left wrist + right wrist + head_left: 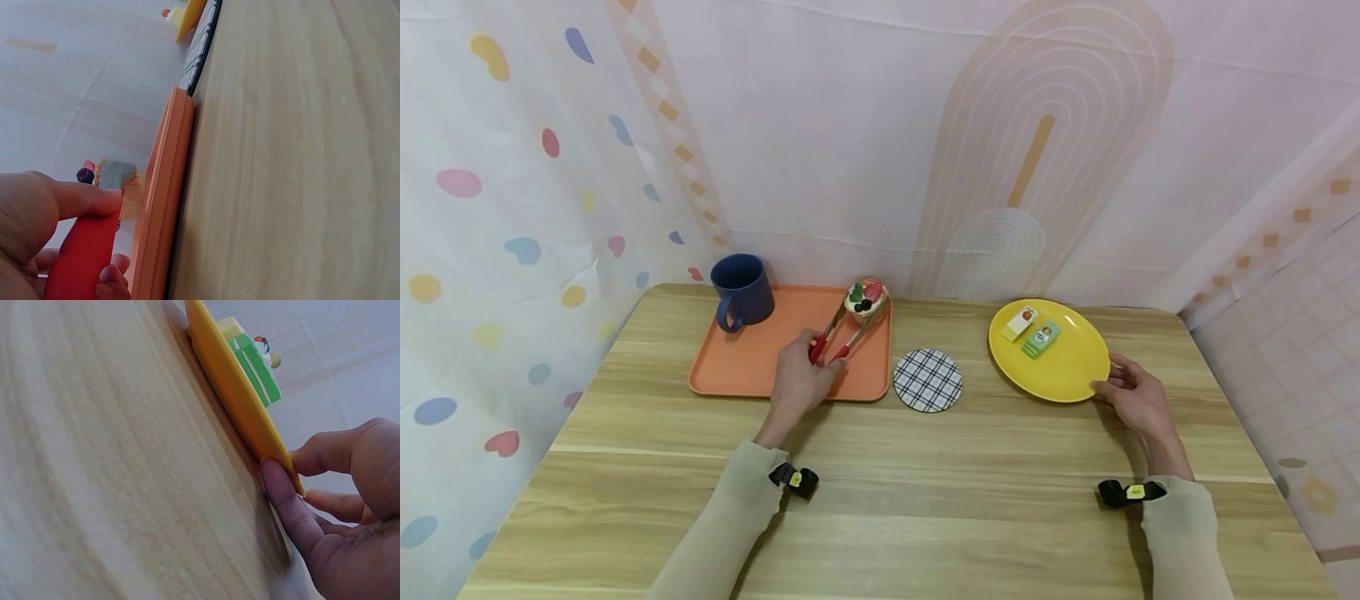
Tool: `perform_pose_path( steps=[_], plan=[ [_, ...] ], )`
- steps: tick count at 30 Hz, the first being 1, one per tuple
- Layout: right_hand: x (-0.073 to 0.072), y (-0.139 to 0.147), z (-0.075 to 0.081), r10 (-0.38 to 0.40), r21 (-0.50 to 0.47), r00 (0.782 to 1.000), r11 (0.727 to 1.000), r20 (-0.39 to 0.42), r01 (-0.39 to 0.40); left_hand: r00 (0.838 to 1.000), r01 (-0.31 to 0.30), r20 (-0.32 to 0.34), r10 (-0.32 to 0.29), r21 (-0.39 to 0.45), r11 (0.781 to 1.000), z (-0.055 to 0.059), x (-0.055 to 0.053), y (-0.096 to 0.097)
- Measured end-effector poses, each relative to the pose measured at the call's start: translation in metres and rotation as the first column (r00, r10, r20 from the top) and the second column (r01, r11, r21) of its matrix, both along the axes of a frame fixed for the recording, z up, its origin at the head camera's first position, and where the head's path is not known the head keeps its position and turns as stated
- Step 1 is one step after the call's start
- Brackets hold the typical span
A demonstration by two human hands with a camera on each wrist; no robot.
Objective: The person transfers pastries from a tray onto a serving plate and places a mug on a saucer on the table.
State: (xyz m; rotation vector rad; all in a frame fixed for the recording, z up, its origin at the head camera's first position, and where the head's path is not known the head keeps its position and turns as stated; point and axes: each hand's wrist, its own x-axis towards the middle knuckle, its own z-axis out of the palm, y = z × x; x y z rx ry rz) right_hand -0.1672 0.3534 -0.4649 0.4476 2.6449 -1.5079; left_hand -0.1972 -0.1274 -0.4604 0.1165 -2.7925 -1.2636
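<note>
My left hand (pixel 800 382) holds a pair of tongs with red handles (pixel 81 253) over the orange tray (pixel 752 360). The metal arms of the tongs spread to either side of a fruit-topped tart (pixel 867 302) at the tray's back right corner. Cream, a strawberry piece, dark berries and a green leaf top the tart. Over on the right, my right hand (pixel 1138 402) pinches the rim of a yellow plate (pixel 1067 379) between thumb and fingers. Two small cake slices lie on that plate, a white-and-yellow one (pixel 1021 323) and a green one (pixel 255 369).
A dark blue mug (pixel 747 292) stands at the tray's back left, handle toward the front. Between tray and plate lies a round checked coaster (pixel 928 381). Behind the wooden table (pixel 955 508) hangs a patterned cloth (pixel 820 142).
</note>
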Motion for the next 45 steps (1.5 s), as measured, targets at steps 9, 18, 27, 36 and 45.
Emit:
perform_pose_path(
  steps=[9, 18, 27, 36, 45],
  plan=[
    [0.0, 0.0, 0.002, 0.002, 0.0, 1.0, 1.0, 0.008, -0.002, 1.0, 0.009, -0.019, -0.009, -0.021, 1.0, 0.003, 0.006, 0.002],
    [0.0, 0.0, 0.0, 0.0, 0.0, 1.0, 1.0, -0.004, 0.0, 0.999, 0.017, -0.028, -0.017, -0.013, 1.0, 0.008, 0.01, 0.006],
    [0.0, -0.001, 0.001, -0.008, 0.001, 1.0, 1.0, 0.011, 0.008, 0.998, 0.031, -0.056, -0.032, -0.014, 0.999, 0.014, 0.012, 0.013],
    [-0.001, 0.001, 0.001, -0.008, 0.004, 1.0, 1.0, -0.002, 0.008, 0.998, 0.045, -0.048, -0.046, -0.004, 0.999, 0.02, 0.013, 0.022],
    [-0.001, -0.001, 0.001, -0.014, -0.03, 1.0, 0.999, -0.003, 0.014, 0.996, 0.062, -0.066, -0.063, -0.011, 0.998, 0.023, 0.016, 0.031]
  ],
)
